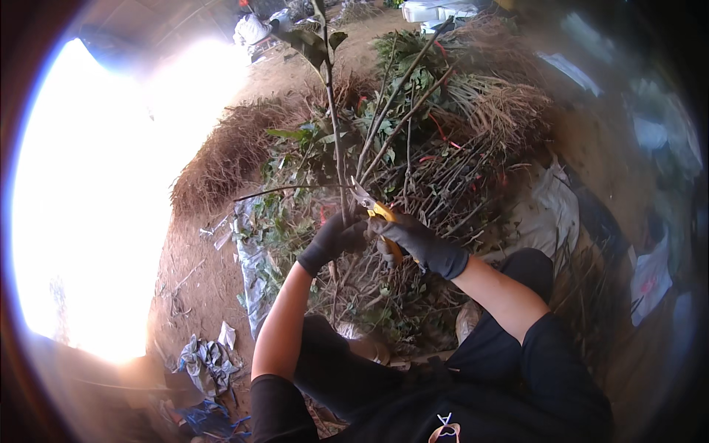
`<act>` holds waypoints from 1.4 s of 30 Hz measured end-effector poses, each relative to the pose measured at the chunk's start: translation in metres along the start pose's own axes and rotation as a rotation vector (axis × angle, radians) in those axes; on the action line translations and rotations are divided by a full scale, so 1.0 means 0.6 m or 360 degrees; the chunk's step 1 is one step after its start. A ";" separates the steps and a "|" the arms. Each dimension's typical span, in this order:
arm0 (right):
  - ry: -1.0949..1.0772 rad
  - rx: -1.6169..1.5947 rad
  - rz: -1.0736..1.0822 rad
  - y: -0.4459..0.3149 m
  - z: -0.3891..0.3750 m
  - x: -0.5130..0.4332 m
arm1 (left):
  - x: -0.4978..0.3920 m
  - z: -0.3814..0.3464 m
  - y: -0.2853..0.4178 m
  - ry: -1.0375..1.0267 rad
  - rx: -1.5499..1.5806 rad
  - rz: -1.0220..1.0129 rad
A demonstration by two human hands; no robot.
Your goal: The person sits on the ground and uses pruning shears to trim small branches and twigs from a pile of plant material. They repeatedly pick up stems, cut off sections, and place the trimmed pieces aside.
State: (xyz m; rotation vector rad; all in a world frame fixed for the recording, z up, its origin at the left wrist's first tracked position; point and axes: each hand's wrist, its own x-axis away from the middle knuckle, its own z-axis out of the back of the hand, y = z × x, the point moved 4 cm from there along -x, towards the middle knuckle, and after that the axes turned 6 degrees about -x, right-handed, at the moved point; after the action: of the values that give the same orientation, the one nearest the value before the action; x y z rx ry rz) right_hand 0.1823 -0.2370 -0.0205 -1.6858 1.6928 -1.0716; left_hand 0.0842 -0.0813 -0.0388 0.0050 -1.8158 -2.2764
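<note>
My left hand [339, 237], in a dark work glove, grips a woody plant stem [335, 127] that stands nearly upright and carries a few leaves near its top. A thin side branch [293, 189] reaches left from around that stem. My gloved right hand [412, 241] holds yellow-handled pruning shears [382, 211]. Their metal blades point up and left, with the tips beside the stem, just above my left hand. Whether the blades touch the wood I cannot tell. More bare stems [396, 91] fan up and right behind the shears.
Bundles of rooted plants lie ahead, with brown roots [221, 155] at left and paler roots [498, 105] at right. Red ties [443, 133] show among them. Cut twigs and leaves [388, 310] cover the ground before my knees. Crumpled plastic [207, 362] lies at lower left.
</note>
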 end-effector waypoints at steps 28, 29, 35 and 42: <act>0.0087 0.0263 0.0324 -0.039 0.050 0.019 | 0.004 0.009 -0.025 0.0044 -0.0340 -0.0296; 0.0135 0.0272 0.0326 -0.049 0.046 0.015 | 0.004 0.000 -0.022 0.0073 -0.0368 -0.0312; -0.0010 -0.0050 0.0267 -0.045 0.045 0.016 | 0.016 -0.010 -0.016 0.0034 -0.0359 -0.0118; 0.0226 -0.0021 0.0272 -0.019 0.053 0.029 | 0.012 -0.011 -0.015 0.0056 -0.0344 -0.0142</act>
State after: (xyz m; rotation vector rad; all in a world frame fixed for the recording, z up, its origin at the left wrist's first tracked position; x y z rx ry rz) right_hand 0.2134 -0.2589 -0.0259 -1.4721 1.8985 -1.1226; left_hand 0.0768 -0.0870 -0.0483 0.0909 -1.5733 -2.5060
